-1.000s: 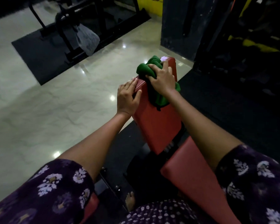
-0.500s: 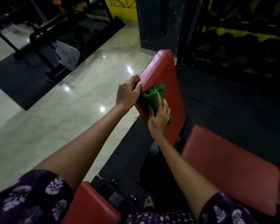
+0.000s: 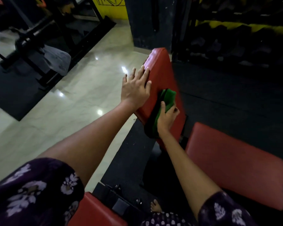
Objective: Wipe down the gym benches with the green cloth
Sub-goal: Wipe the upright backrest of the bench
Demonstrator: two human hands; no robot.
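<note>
Green cloth (image 3: 167,99): soft, limp, light, bunched under right hand (image 3: 167,119) on tilted red bench pad (image 3: 160,75); best gripped by the wad. Right fingers curled on cloth. Left hand (image 3: 136,88) now flat, fingers straight and spread along pad's edge, previously curled over it.

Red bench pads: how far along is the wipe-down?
Nothing shows as finished. In hand: right hand presses the green cloth on the tilted red vinyl backrest; left hand rests flat on its edge. Left: the red seat pad, untouched.
</note>
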